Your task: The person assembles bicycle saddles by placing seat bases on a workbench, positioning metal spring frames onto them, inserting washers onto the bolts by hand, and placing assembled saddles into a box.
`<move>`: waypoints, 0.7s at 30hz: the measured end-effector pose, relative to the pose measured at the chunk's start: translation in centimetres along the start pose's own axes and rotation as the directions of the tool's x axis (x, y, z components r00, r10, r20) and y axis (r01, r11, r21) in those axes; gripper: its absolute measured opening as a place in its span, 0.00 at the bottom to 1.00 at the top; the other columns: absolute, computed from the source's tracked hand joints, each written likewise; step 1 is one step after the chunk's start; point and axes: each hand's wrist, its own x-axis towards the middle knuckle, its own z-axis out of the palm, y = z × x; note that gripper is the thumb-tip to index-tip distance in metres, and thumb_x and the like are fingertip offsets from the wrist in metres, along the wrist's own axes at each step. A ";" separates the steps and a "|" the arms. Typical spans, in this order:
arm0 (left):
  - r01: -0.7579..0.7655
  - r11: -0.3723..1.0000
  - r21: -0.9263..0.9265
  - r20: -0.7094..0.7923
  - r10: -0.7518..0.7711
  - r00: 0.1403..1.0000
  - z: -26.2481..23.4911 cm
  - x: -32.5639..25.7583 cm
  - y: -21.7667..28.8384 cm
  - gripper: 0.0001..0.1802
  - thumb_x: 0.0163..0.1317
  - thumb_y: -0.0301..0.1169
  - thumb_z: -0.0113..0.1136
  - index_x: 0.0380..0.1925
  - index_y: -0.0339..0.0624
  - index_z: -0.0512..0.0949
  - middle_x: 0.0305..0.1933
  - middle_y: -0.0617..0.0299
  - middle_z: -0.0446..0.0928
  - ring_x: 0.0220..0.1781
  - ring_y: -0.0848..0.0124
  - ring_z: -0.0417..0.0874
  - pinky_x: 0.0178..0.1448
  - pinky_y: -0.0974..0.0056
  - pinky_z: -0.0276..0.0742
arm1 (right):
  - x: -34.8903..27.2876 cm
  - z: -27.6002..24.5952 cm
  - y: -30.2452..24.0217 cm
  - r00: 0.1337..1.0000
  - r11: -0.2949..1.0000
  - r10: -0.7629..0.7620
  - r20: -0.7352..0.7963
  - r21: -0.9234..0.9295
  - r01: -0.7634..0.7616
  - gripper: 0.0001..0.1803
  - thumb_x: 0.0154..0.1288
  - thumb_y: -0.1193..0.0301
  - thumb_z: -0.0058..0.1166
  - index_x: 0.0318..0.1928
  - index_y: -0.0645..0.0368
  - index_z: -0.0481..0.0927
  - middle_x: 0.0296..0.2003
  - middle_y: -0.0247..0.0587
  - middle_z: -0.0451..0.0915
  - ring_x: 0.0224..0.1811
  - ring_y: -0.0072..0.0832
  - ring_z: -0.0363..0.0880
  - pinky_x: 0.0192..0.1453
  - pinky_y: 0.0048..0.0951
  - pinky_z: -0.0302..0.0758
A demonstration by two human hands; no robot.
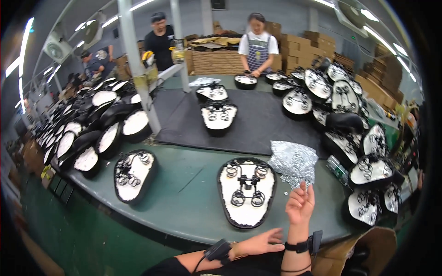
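A bicycle saddle (244, 214) lies underside up on the green table in front of me. Its white base carries a black metal frame with coil springs (247, 185). My left hand (260, 242) is held low at the table's near edge, just below the saddle, palm down with fingers apart and nothing in it. My right hand (300, 205) is raised to the right of the saddle, fingertips drawn together; anything between them is too small to make out. Just beyond it, small metal nuts (294, 181) spill from a clear plastic bag (293, 158).
Another upturned saddle (135, 176) lies to the left. Saddles are heaped at far left (87, 138) and along the right (343, 96). A black mat (258, 122) and a metal post (136, 60) stand beyond. Two people work across the table. An open cardboard box (373, 248) is at lower right.
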 end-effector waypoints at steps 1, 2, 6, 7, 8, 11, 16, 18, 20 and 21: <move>-0.057 0.990 -0.132 0.186 0.081 0.979 -0.1 1.2 0.0 0.52 0.68 0.45 0.69 0.80 0.37 0.48 0.76 0.47 0.63 0.77 0.64 0.66 0.78 0.55 0.64 | -0.6 0.9 0.8 1.000 1.000 0.027 0.010 0.002 -0.027 0.19 0.76 0.59 0.56 0.52 0.63 0.84 0.29 0.29 0.70 0.25 0.17 0.65 0.24 0.19 0.68; 0.024 0.936 -0.351 0.260 0.073 0.963 -0.2 1.9 -0.6 0.52 0.67 0.45 0.70 0.80 0.39 0.48 0.77 0.49 0.63 0.78 0.64 0.63 0.80 0.55 0.60 | -1.0 1.9 2.3 0.997 0.984 0.064 -0.036 0.166 -0.058 0.21 0.77 0.55 0.54 0.52 0.62 0.84 0.28 0.30 0.70 0.25 0.17 0.64 0.22 0.17 0.67; -0.001 0.708 -0.706 0.351 0.351 0.868 1.2 3.1 -0.6 0.49 0.65 0.42 0.73 0.78 0.41 0.55 0.75 0.56 0.67 0.76 0.66 0.67 0.80 0.54 0.62 | -1.2 2.7 6.1 0.985 0.902 0.149 -0.081 0.420 -0.102 0.22 0.77 0.54 0.52 0.50 0.62 0.85 0.28 0.34 0.71 0.23 0.18 0.64 0.19 0.15 0.65; -0.037 0.721 -0.691 0.304 0.338 0.891 1.5 3.0 -0.4 0.48 0.65 0.42 0.73 0.77 0.41 0.56 0.75 0.56 0.67 0.76 0.66 0.67 0.80 0.54 0.62 | -1.0 2.8 6.4 0.983 0.885 0.150 -0.104 0.458 -0.087 0.21 0.77 0.55 0.52 0.50 0.61 0.85 0.28 0.34 0.71 0.23 0.18 0.64 0.18 0.15 0.65; -0.070 0.734 -0.676 0.259 0.325 0.909 1.9 2.9 -0.2 0.48 0.64 0.41 0.73 0.77 0.41 0.57 0.75 0.56 0.67 0.75 0.66 0.68 0.79 0.54 0.63 | -0.7 2.9 6.4 0.983 0.885 0.152 -0.100 0.457 -0.090 0.21 0.77 0.55 0.52 0.50 0.61 0.85 0.28 0.34 0.71 0.23 0.18 0.64 0.18 0.15 0.65; -0.099 0.764 -0.637 0.168 0.262 0.950 2.9 2.7 0.6 0.46 0.63 0.40 0.74 0.75 0.40 0.59 0.73 0.57 0.69 0.74 0.66 0.70 0.78 0.54 0.65 | -0.2 2.9 5.3 0.990 0.995 -0.032 -0.140 0.091 0.045 0.15 0.78 0.59 0.52 0.42 0.58 0.81 0.25 0.31 0.71 0.20 0.17 0.63 0.16 0.16 0.63; 0.029 0.784 -0.620 0.153 0.085 0.984 2.7 1.7 0.8 0.42 0.61 0.36 0.76 0.71 0.37 0.65 0.69 0.58 0.73 0.70 0.66 0.74 0.76 0.56 0.69 | 2.4 4.1 7.6 0.711 0.392 -0.703 0.023 -0.821 0.414 0.10 0.75 0.66 0.55 0.38 0.58 0.82 0.21 0.27 0.69 0.16 0.15 0.61 0.16 0.20 0.57; -0.007 0.854 -0.520 0.067 0.050 0.997 2.1 0.8 1.5 0.40 0.59 0.31 0.77 0.69 0.37 0.67 0.66 0.58 0.75 0.67 0.66 0.76 0.74 0.56 0.70 | 2.8 4.6 8.5 0.750 0.404 -0.659 0.062 -0.811 0.422 0.11 0.78 0.66 0.53 0.40 0.59 0.83 0.22 0.28 0.70 0.16 0.14 0.62 0.17 0.20 0.59; -0.008 0.911 -0.412 -0.039 -0.009 0.999 4.2 0.7 3.6 0.40 0.57 0.28 0.78 0.67 0.36 0.67 0.63 0.56 0.77 0.65 0.65 0.78 0.73 0.57 0.71 | 2.1 4.8 7.5 0.699 0.172 -0.672 0.244 -0.866 0.469 0.10 0.78 0.68 0.54 0.40 0.60 0.84 0.22 0.27 0.73 0.17 0.14 0.64 0.20 0.20 0.62; -0.021 0.908 -0.418 -0.048 0.001 0.999 4.7 1.1 3.4 0.37 0.58 0.30 0.77 0.65 0.35 0.68 0.59 0.57 0.79 0.63 0.64 0.79 0.72 0.57 0.72 | 1.9 4.5 7.0 0.672 -0.001 -0.644 0.366 -0.878 0.478 0.09 0.77 0.70 0.55 0.40 0.62 0.84 0.23 0.28 0.74 0.18 0.14 0.67 0.22 0.21 0.63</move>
